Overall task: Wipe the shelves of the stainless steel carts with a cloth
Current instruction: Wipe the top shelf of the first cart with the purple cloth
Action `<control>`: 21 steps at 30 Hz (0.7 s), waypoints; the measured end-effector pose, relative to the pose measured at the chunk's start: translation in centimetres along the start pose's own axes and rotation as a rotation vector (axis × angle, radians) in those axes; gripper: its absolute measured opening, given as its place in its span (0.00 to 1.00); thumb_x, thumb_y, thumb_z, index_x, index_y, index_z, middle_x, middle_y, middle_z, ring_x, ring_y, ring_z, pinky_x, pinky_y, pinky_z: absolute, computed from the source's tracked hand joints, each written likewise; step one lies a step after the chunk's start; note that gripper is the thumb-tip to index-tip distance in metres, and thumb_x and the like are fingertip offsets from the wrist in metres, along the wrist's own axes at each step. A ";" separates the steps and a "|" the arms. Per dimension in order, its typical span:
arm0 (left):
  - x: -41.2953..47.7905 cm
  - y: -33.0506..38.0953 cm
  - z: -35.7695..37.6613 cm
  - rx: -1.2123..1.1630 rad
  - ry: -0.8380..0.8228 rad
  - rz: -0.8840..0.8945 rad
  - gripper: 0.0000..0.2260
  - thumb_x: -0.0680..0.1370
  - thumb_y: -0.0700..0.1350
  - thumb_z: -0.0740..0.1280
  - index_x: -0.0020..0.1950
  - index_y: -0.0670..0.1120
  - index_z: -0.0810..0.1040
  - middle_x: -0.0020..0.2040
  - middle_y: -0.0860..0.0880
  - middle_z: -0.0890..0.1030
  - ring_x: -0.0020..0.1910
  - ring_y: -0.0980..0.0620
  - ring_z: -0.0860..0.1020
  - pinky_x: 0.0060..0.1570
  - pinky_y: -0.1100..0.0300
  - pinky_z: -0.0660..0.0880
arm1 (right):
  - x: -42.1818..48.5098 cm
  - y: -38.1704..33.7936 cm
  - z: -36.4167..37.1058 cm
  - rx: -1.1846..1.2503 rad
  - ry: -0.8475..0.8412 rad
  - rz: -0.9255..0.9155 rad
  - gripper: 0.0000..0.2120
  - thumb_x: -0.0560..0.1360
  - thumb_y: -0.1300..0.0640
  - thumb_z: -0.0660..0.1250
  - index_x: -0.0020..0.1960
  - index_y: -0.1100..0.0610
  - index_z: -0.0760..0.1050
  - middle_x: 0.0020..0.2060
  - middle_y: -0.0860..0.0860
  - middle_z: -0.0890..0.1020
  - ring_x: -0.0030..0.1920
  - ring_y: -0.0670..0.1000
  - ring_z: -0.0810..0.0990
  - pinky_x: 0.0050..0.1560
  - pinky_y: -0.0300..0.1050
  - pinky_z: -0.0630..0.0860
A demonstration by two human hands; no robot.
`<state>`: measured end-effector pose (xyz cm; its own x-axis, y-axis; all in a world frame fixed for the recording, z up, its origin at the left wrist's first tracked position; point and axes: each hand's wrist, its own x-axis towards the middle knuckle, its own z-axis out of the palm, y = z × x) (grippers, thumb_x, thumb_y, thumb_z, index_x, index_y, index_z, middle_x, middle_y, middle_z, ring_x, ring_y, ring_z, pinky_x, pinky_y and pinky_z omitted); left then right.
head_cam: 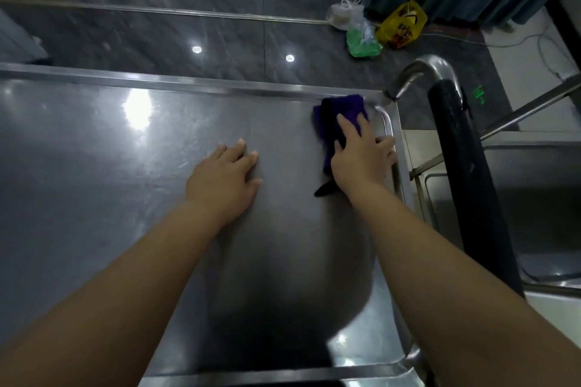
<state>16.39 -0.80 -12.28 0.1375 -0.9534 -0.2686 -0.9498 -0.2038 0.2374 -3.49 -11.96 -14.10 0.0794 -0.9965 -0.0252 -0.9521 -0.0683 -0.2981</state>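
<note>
Purple cloth [342,108] pressed flat under right hand [361,160], fingers extended, not clenched. Left hand [223,176] laid flat on bare steel, nothing held. Cloth located at far right corner of top shelf [125,166], beside rim. Long axis oriented near-to-far, far end toward corner. Step judged: top shelf being wiped. Next: leftward stroke with even pressure required.

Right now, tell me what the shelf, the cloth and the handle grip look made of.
Shelf: steel, likely stainless, glossy; it shows bright reflections and fine scratches.
Cloth: soft fabric, perhaps microfibre, purple and black, matt; it folds and bunches.
Grip: black and matt, probably a foam or rubber sleeve, over a shiny metal tube.
</note>
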 end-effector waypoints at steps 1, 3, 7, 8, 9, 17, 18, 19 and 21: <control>-0.4 -0.1 -0.2 -0.009 -0.011 0.004 0.25 0.78 0.56 0.61 0.73 0.51 0.64 0.75 0.50 0.59 0.73 0.47 0.59 0.67 0.51 0.64 | -1.1 0.0 0.1 0.011 -0.010 -0.051 0.23 0.77 0.50 0.60 0.71 0.39 0.62 0.74 0.46 0.62 0.61 0.58 0.63 0.65 0.52 0.61; -1.7 -0.3 -0.5 -0.036 -0.025 0.003 0.23 0.77 0.56 0.62 0.70 0.49 0.68 0.74 0.50 0.62 0.71 0.47 0.62 0.65 0.50 0.67 | -3.3 0.1 0.2 0.009 -0.035 -0.141 0.24 0.76 0.53 0.62 0.71 0.40 0.64 0.73 0.46 0.64 0.57 0.56 0.63 0.62 0.50 0.64; -5.8 -1.2 -0.6 -0.150 0.036 0.054 0.16 0.77 0.53 0.64 0.59 0.45 0.78 0.65 0.48 0.73 0.62 0.45 0.72 0.58 0.54 0.72 | -7.7 0.9 0.1 0.005 -0.076 -0.187 0.26 0.75 0.58 0.63 0.69 0.38 0.66 0.71 0.45 0.66 0.51 0.49 0.56 0.56 0.45 0.60; -7.1 -1.6 -0.6 -0.182 0.059 0.068 0.14 0.76 0.52 0.65 0.56 0.44 0.79 0.62 0.47 0.75 0.58 0.44 0.74 0.56 0.55 0.72 | -8.8 1.1 0.0 0.009 -0.084 -0.186 0.26 0.75 0.60 0.63 0.68 0.39 0.66 0.71 0.45 0.66 0.49 0.47 0.54 0.55 0.45 0.61; -8.4 -2.0 -0.6 -0.213 0.082 0.076 0.13 0.76 0.51 0.66 0.54 0.43 0.80 0.59 0.46 0.77 0.56 0.44 0.75 0.54 0.55 0.73 | -10.0 1.2 -0.3 0.010 -0.092 -0.177 0.26 0.75 0.61 0.62 0.68 0.39 0.67 0.70 0.45 0.67 0.49 0.47 0.54 0.56 0.45 0.62; -18.5 -8.0 0.2 -0.311 0.133 0.120 0.10 0.75 0.48 0.68 0.51 0.44 0.81 0.52 0.46 0.79 0.51 0.43 0.77 0.50 0.53 0.74 | -20.9 -0.5 -2.5 0.035 -0.172 0.019 0.22 0.76 0.61 0.61 0.66 0.44 0.72 0.64 0.48 0.74 0.55 0.59 0.70 0.56 0.47 0.62; -19.6 -8.9 0.3 -0.320 0.135 0.114 0.10 0.75 0.49 0.67 0.52 0.45 0.81 0.52 0.47 0.79 0.52 0.43 0.77 0.51 0.52 0.74 | -22.2 -1.0 -2.7 0.084 -0.171 0.043 0.21 0.75 0.62 0.62 0.65 0.45 0.73 0.62 0.49 0.76 0.57 0.58 0.72 0.59 0.47 0.63; -20.6 -9.8 0.3 -0.333 0.142 0.115 0.10 0.75 0.49 0.67 0.52 0.45 0.81 0.53 0.47 0.79 0.53 0.44 0.77 0.51 0.52 0.74 | -23.6 -1.5 -2.8 0.154 -0.170 0.077 0.21 0.75 0.62 0.63 0.65 0.46 0.73 0.61 0.51 0.77 0.58 0.57 0.73 0.61 0.46 0.65; -22.8 -11.3 0.4 -0.363 0.158 0.122 0.09 0.75 0.48 0.68 0.52 0.45 0.81 0.52 0.47 0.79 0.52 0.44 0.77 0.51 0.51 0.74 | -26.7 -2.9 -2.9 0.318 -0.187 0.134 0.21 0.74 0.64 0.64 0.65 0.48 0.74 0.58 0.51 0.78 0.58 0.55 0.75 0.58 0.43 0.68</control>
<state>23.91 23.36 -9.23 0.0981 -0.9921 -0.0785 -0.8049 -0.1255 0.5800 -3.66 14.69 -9.80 0.0411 -0.9676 -0.2490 -0.8209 0.1094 -0.5605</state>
